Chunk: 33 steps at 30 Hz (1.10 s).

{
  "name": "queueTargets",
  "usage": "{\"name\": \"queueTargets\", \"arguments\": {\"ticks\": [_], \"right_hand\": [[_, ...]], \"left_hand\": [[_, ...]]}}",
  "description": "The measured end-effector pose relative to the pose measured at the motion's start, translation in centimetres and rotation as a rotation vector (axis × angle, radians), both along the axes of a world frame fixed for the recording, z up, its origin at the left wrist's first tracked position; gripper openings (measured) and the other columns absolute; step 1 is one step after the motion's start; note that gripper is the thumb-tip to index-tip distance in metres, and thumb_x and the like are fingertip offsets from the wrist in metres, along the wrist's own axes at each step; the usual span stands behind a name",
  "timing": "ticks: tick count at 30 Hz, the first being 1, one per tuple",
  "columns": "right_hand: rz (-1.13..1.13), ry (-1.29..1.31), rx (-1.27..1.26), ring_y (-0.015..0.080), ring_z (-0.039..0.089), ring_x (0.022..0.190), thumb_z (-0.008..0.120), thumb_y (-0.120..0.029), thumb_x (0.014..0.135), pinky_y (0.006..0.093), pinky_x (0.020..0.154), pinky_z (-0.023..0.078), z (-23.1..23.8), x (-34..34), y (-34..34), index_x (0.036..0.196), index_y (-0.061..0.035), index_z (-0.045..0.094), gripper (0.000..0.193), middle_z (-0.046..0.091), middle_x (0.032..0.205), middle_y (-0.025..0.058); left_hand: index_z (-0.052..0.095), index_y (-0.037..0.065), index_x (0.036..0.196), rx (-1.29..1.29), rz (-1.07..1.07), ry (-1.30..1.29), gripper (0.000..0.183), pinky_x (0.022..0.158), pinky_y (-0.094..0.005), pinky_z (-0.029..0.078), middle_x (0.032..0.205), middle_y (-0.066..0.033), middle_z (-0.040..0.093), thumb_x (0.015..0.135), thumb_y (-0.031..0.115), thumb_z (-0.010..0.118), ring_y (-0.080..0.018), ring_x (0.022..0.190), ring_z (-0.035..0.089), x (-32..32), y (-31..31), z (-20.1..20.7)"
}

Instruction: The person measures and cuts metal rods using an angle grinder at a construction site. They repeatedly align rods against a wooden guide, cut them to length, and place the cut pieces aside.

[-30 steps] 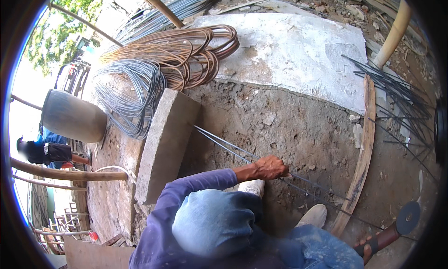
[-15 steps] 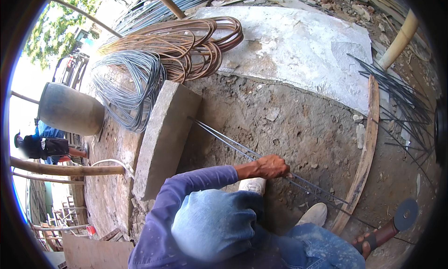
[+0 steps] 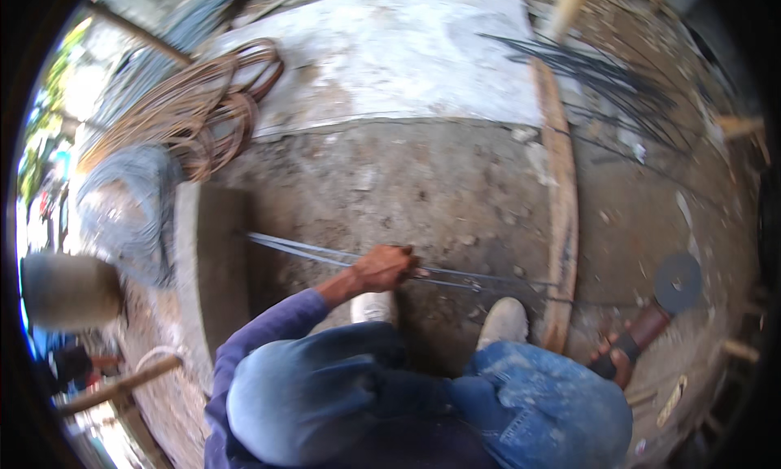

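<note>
My left hand (image 3: 386, 267) is closed around thin steel rods (image 3: 303, 245) low over the dirt. To the left the rods meet the side of a concrete block (image 3: 215, 249); to the right they run toward a wooden plank (image 3: 560, 200). Beyond the plank, my right hand (image 3: 620, 357) grips an angle grinder (image 3: 649, 327) by its dark body. Its round grey disc (image 3: 678, 282) points up and away from me, apart from the rods. I cannot tell whether the disc is spinning. My shoes stand just on the near side of the rods.
Coils of rusty bar (image 3: 220, 111) and grey wire (image 3: 122, 217) lie at the far left, near a barrel (image 3: 73, 290). A pale sheet (image 3: 390, 54) covers ground at the back. Loose dark rods (image 3: 618, 78) lie back right, close to a bamboo post (image 3: 568, 9).
My view has turned right, so the block, coils and sheet sit farther left. The left hand keeps its hold on the rods, and the right hand still holds the grinder, now more fully in sight.
</note>
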State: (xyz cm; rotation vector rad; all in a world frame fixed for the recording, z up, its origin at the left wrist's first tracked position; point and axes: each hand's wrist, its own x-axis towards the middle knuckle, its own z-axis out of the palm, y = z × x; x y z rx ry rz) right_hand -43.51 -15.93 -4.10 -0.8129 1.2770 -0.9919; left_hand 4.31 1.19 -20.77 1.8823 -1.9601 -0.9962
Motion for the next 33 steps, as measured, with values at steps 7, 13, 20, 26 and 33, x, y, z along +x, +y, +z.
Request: {"name": "queueTargets", "arguments": {"ticks": [7, 13, 20, 26, 33], "right_hand": [[0.037, 0.246, 0.08, 0.0208, 0.067, 0.079, 0.076, -0.024, 0.083, 0.0357, 0.073, 0.06, 2.5, 0.3, 0.7, 0.145, -0.0011, 0.051, 0.071, 0.066, 0.105, 0.011], [0.043, 0.324, 0.158, 0.0205, 0.067, 0.075, 0.076, -0.024, 0.08, 0.0347, 0.07, 0.057, 2.6, 0.2, 1.2, 0.12, -0.0019, 0.061, 0.048, 0.067, 0.088, 0.0099], [0.07, 0.289, 0.199, 0.0209, 0.068, 0.074, 0.076, -0.02, 0.081, 0.0356, 0.071, 0.058, 1.7, -0.3, 1.7, 0.116, 0.0, 0.063, 0.043, 0.068, 0.088, 0.0106], [0.148, 0.278, 0.143, 0.0217, 0.07, 0.071, 0.076, -0.019, 0.082, 0.0351, 0.068, 0.059, 1.0, -0.9, 1.5, 0.116, 0.0023, 0.064, 0.042, 0.069, 0.086, 0.0114], [0.119, 0.282, 0.176, 0.0188, 0.071, 0.069, 0.08, -0.009, 0.079, 0.0348, 0.067, 0.061, 0.5, 0.2, 2.1, 0.115, 0.0031, 0.064, 0.041, 0.07, 0.091, 0.0104]], "left_hand": [[0.069, 0.007, 0.102, 0.097, -0.067, 0.021, 0.045, 0.075, -0.0538, 0.055, 0.09, -0.0186, 0.069, 0.112, 0.048, 0.053, -0.044, 0.089, 0.07, -0.4, -0.5, 2.2], [0.07, 0.008, 0.1, 0.169, -0.05, 0.016, 0.052, 0.069, -0.0546, 0.054, 0.083, -0.0192, 0.071, 0.114, 0.053, 0.048, -0.0462, 0.081, 0.07, -0.8, -0.4, 2.8], [0.067, 0.009, 0.096, 0.142, -0.046, -0.076, 0.058, 0.062, -0.0523, 0.052, 0.069, -0.0186, 0.064, 0.115, 0.058, 0.041, -0.0425, 0.067, 0.066, -0.8, -1.0, 3.0], [0.063, 0.01, 0.088, 0.01, -0.053, -0.176, 0.066, 0.055, -0.0485, 0.046, 0.059, -0.0124, 0.053, 0.114, 0.065, 0.039, -0.0325, 0.051, 0.056, 3.5, -5.6, 3.4], [0.065, 0.006, 0.091, 0.043, -0.045, -0.14, 0.064, 0.062, -0.052, 0.051, 0.065, -0.0191, 0.06, 0.113, 0.062, 0.044, -0.0426, 0.06, 0.062, 4.6, -8.9, 1.7]]}}
